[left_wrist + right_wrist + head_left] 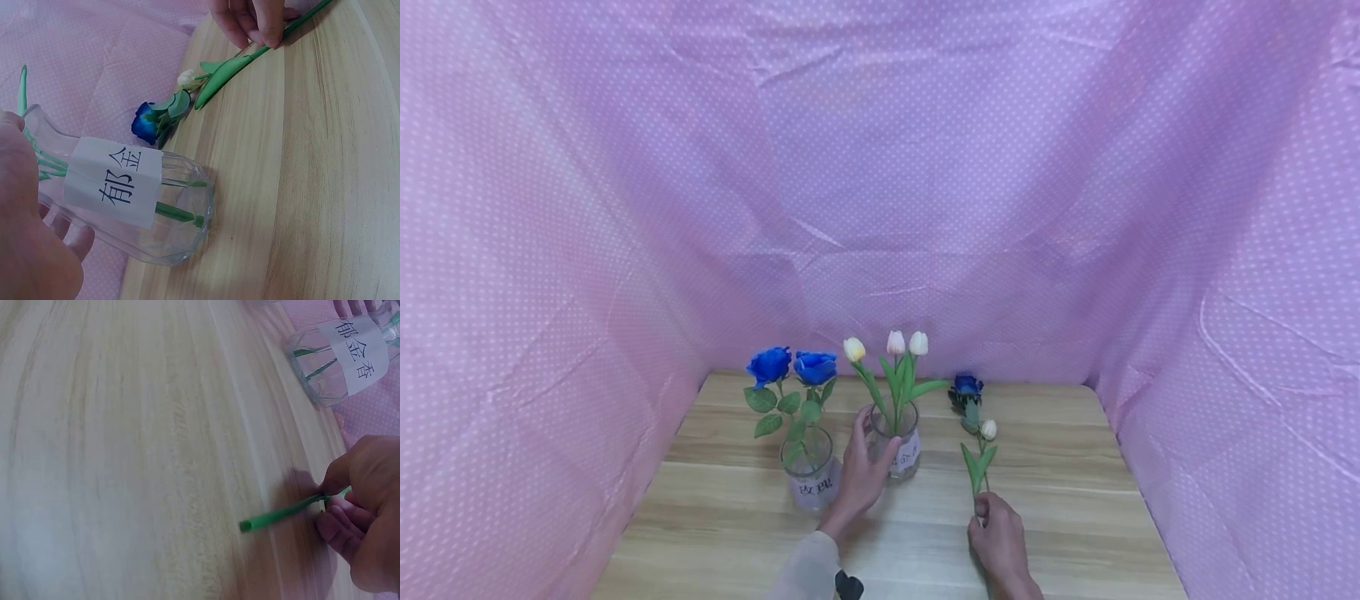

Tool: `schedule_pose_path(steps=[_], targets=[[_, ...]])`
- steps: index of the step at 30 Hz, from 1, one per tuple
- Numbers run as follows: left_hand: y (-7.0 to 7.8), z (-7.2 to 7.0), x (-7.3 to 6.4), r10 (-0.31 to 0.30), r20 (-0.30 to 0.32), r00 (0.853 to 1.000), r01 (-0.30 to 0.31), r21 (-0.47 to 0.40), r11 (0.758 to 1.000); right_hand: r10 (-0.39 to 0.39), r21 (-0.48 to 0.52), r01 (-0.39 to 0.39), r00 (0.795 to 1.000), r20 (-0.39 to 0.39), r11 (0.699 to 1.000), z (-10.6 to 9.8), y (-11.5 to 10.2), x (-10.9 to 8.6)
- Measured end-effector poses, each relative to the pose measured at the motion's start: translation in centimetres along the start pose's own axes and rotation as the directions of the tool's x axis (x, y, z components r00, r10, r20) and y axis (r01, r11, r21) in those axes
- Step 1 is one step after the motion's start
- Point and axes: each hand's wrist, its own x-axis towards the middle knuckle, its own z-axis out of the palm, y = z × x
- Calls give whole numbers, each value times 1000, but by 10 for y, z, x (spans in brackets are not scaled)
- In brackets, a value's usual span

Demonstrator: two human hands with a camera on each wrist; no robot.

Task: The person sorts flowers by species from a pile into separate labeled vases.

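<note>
My left hand (867, 467) grips a clear glass vase (883, 450) with a white paper label (114, 181). Several pale tulips (896, 342) stand in it, their green stems (175, 212) showing through the glass. To the right, my right hand (1000, 537) pinches the green stem (275, 517) of a single white tulip (988, 430) between thumb and fingers. That tulip lies low over the table, its leaves (222, 81) pointing away from me. Beyond its bloom lies a loose blue rose (967, 386), also seen in the left wrist view.
Left of my left hand stands a second labelled glass vase (811, 487) holding two blue roses (770, 367). Everything rests on a wood-grain table (1075, 500). Pink dotted cloth (925, 167) hangs around the back and both sides.
</note>
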Motion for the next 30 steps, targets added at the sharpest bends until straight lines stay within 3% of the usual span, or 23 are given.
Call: schedule_pose_path(steps=[6, 14, 25, 30], targets=[[0, 0, 0, 5, 3, 1000, -5, -7, 1000, 75, 74, -75, 997, 4, 994, -5, -3, 0], [-1, -1, -1, 16, 1, 1000, -16, -10, 1000, 78, 154, -76, 997, -2, 985, -12, 1, 2], [-2, -1, 0, 26, -2, 1000, -26, -12, 1000, 119, 301, -145, 987, 105, 943, -17, 0, 1], [-3, 0, -1, 17, -1, 1000, -17, -10, 1000, 116, 401, -161, 984, 135, 902, -19, -1, 3]])
